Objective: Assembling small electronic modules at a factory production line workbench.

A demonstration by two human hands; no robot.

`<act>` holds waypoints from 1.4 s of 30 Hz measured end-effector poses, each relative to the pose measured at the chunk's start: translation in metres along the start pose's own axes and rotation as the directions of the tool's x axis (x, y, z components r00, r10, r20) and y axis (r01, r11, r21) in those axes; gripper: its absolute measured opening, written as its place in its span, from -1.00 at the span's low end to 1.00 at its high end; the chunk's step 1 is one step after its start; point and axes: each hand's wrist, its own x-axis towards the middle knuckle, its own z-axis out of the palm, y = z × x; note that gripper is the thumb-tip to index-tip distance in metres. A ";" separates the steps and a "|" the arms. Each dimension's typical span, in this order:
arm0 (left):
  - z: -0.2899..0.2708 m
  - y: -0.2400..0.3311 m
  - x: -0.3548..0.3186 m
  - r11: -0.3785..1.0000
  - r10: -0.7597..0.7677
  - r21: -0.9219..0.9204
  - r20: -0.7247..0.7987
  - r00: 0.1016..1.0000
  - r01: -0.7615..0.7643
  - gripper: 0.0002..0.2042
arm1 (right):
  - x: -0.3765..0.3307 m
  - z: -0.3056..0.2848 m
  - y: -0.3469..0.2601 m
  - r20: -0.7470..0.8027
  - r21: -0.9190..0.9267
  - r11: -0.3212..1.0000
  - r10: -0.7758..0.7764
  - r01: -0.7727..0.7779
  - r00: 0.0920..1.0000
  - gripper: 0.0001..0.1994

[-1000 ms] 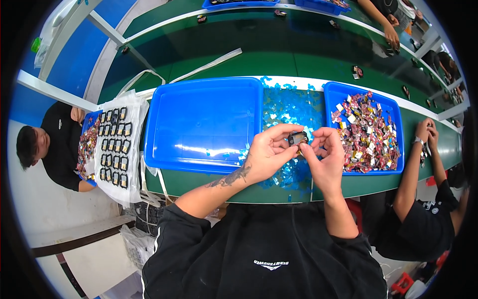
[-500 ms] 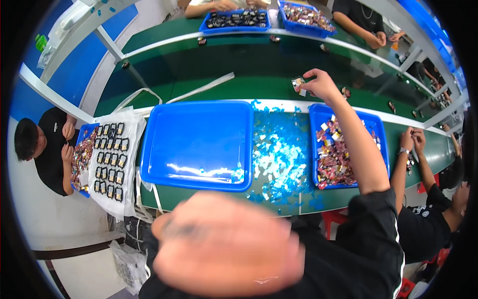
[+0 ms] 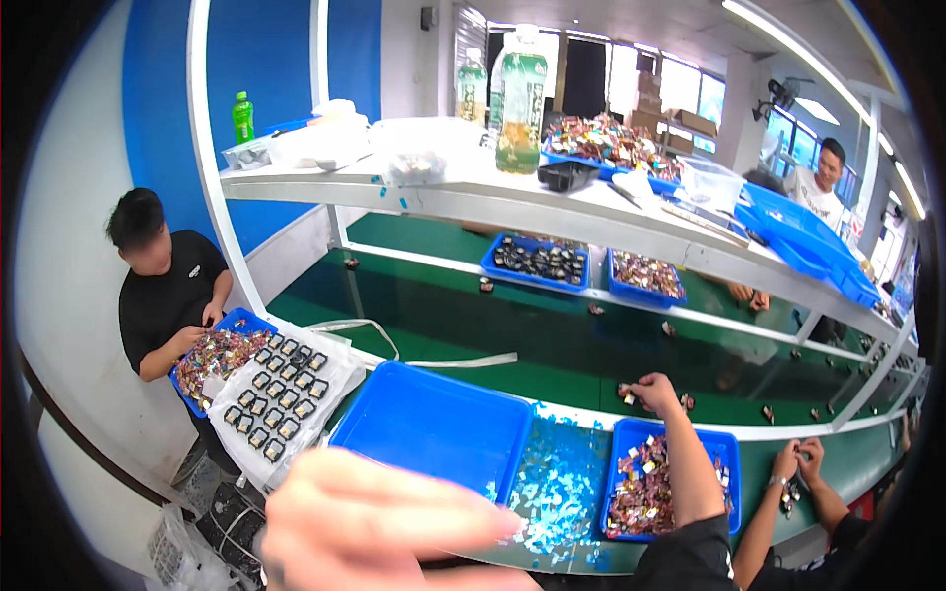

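Note:
My right hand reaches over the far edge of the bench to the green conveyor belt. Its fingers are closed on a small electronic part with dark red and whitish patches, held at or just above the belt. Beneath my right forearm stands a blue tray of small red and silver parts. My left hand is large and blurred close to the camera, in front of an empty-looking blue tray. Motion smears its fingers, so I cannot make out their grip.
Blue film scraps litter the bench between the trays. Black square parts lie in rows on a white sheet at left, beside a co-worker. A white shelf with bottles and trays crosses above the belt. Another person's hands work at right.
The view has tilted up, bringing the shelf and room into sight. My right hand still holds the part by the belt. My left hand stays blurred in front and appears lower left in the picture.

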 end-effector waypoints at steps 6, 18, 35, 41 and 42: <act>0.009 -0.081 -0.155 0.688 -0.569 0.261 -0.386 0.726 0.677 -0.87 | -0.128 -0.060 -0.019 0.307 0.235 0.886 -0.458 0.400 0.834 -0.81; 0.012 0.017 -0.436 0.218 -0.245 -0.216 -0.956 -0.161 0.952 -0.82 | -0.337 0.036 0.041 0.523 0.774 0.631 -0.689 0.060 0.501 -0.50; -0.150 -0.102 -0.373 -0.381 -0.796 0.663 -0.589 0.135 0.644 -0.20 | -0.359 0.059 -0.010 0.759 0.430 0.901 -0.390 0.049 0.522 -0.53; -0.137 -0.161 -0.395 -0.347 -0.819 0.565 -0.572 0.052 0.749 -0.29 | -0.366 0.053 0.022 0.717 0.514 0.842 -0.320 -0.160 0.619 -0.66; -0.142 -0.157 -0.412 -0.362 -0.781 0.528 -0.622 0.060 0.769 -0.34 | -0.369 0.053 0.027 0.736 0.493 0.842 -0.269 -0.220 0.621 -0.69</act>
